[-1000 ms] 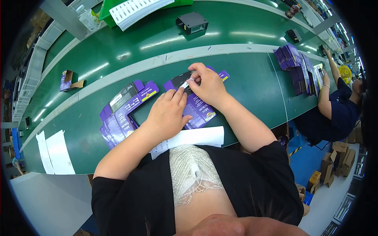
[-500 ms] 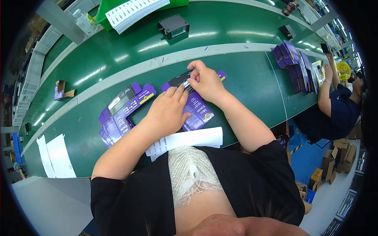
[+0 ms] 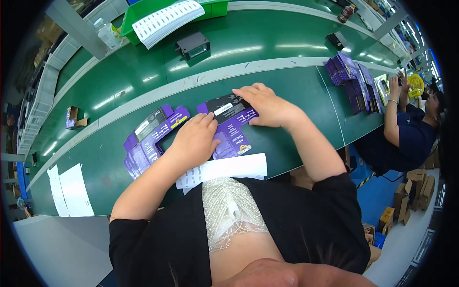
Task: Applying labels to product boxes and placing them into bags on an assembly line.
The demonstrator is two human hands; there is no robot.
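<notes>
Flat on the green bench in front of me lies an unfolded purple and black carton (image 3: 229,131), with a small white label (image 3: 223,109) on its black panel. My left hand (image 3: 195,138) rests at the carton's left side, fingers stretched out and touching its edge. Over the carton's right end lies my right hand (image 3: 267,106), its fingers extended and the thumb apart, covering that end flap. Left of my left hand are more flat purple cartons (image 3: 143,155), the top one also bearing a white label. A white label sheet (image 3: 234,167) lies between the carton and my body.
White papers (image 3: 76,191) lie at the bench's left. Farther back are a small open box (image 3: 72,119), a black device (image 3: 193,45) and a green bin (image 3: 217,8) with sheets. Purple carton stacks (image 3: 354,81) stand at right, near a co-worker (image 3: 406,129).
My right hand has moved off the label, rightward to the carton's end, and its fingers have straightened. The label now shows flat on the black panel. My left hand has shifted slightly left.
</notes>
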